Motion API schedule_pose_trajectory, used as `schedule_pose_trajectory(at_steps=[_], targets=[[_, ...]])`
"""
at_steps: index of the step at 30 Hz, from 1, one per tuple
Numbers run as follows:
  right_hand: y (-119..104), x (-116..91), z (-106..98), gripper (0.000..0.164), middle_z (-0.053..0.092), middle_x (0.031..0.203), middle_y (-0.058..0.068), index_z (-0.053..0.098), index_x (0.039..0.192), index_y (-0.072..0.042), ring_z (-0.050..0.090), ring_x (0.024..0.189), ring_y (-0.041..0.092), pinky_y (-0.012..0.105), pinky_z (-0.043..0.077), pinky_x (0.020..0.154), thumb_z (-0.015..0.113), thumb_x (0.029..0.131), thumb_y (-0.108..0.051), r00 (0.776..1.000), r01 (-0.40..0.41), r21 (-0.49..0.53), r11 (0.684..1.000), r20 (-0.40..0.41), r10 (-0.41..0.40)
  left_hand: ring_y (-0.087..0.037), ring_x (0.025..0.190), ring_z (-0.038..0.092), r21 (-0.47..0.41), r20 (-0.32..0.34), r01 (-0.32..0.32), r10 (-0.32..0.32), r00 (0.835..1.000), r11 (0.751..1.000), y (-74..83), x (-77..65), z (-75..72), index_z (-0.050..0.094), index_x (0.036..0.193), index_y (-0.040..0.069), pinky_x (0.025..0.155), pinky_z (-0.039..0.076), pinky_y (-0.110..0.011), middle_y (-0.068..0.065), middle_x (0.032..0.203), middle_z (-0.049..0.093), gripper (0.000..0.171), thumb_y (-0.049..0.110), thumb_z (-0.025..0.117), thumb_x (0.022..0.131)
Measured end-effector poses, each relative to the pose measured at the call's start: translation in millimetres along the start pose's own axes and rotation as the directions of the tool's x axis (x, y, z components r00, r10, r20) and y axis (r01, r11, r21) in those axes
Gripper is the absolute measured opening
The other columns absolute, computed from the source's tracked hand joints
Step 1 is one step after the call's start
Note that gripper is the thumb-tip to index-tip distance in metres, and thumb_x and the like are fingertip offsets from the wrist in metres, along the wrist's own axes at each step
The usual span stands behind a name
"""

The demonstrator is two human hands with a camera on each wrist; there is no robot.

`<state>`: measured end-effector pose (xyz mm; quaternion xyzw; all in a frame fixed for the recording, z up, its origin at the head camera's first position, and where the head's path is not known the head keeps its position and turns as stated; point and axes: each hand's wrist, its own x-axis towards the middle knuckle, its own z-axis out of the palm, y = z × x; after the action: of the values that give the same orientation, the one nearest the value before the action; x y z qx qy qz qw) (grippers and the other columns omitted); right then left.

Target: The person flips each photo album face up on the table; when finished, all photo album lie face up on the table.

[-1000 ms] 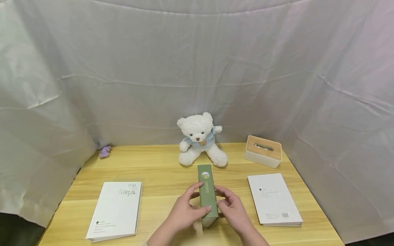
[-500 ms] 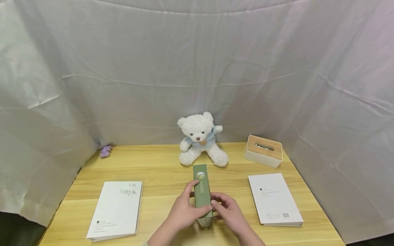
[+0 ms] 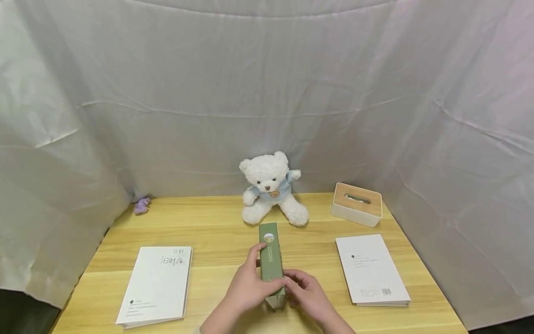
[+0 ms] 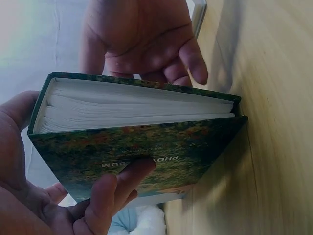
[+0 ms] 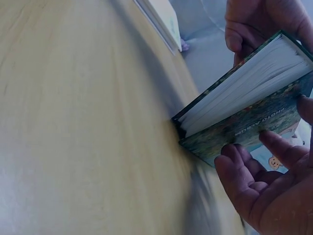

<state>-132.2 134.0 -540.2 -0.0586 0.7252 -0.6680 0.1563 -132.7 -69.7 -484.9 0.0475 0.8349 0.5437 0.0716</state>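
L grip [image 3: 246,286] & R grip [image 3: 307,293] flank upright green album [image 3: 271,263].

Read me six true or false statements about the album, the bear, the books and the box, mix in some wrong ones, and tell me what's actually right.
1. The left hand holds the green album. True.
2. The green album lies flat on its cover. False: it is held with its spine facing up.
3. The white bear sits beyond the green album. True.
4. The white bear wears a red shirt. False: its shirt is light blue.
5. The wood-topped box stands to the right of the white bear. True.
6. Only one white book is in view. False: there are two, a left white book and a right white book.
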Motion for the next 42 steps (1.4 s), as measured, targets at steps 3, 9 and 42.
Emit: schedule_pose_trajectory(at_steps=[3,9,42], targets=[[2.6,0.8,1.0,0.044,0.071,0.109,0.008,0.063,0.136,0.010,0.067,0.087,0.022,0.033,0.060,0.071,0.064,0.108,-0.023,1.000,-0.005,-0.039,0.999,-0.008,0.004,-0.029,0.098,0.065,0.000,-0.004,0.000,0.000,1.000,1.000,0.6,0.3,-2.0,0.038,0.160,0.016,0.074,0.057,-0.041,-0.025,0.131,0.063,0.100,0.040,0.093,0.079],[2.2,-0.9,2.5,0.046,0.071,0.117,0.011,0.063,0.137,0.008,0.068,0.091,0.027,0.037,0.061,0.071,0.064,0.108,-0.027,1.000,-0.022,-0.111,0.994,-0.021,0.020,-0.026,0.097,0.062,-0.004,-0.007,-0.017,0.017,1.000,1.000,-0.1,2.2,-4.8,0.039,0.161,0.011,0.071,0.056,-0.037,-0.018,0.126,0.062,0.100,0.033,0.092,0.078],[3.5,-3.4,4.9,0.066,0.061,0.136,0.029,0.054,0.143,0.014,0.067,0.082,0.021,0.029,0.056,0.058,0.075,0.101,-0.032,0.998,0.002,-0.252,0.968,-0.053,-0.016,-0.026,0.090,0.065,-0.084,0.015,0.028,-0.027,1.000,0.996,-17.2,0.0,-9.9,0.036,0.162,0.004,0.072,0.062,-0.039,-0.021,0.121,0.060,0.102,0.022,0.091,0.078]])
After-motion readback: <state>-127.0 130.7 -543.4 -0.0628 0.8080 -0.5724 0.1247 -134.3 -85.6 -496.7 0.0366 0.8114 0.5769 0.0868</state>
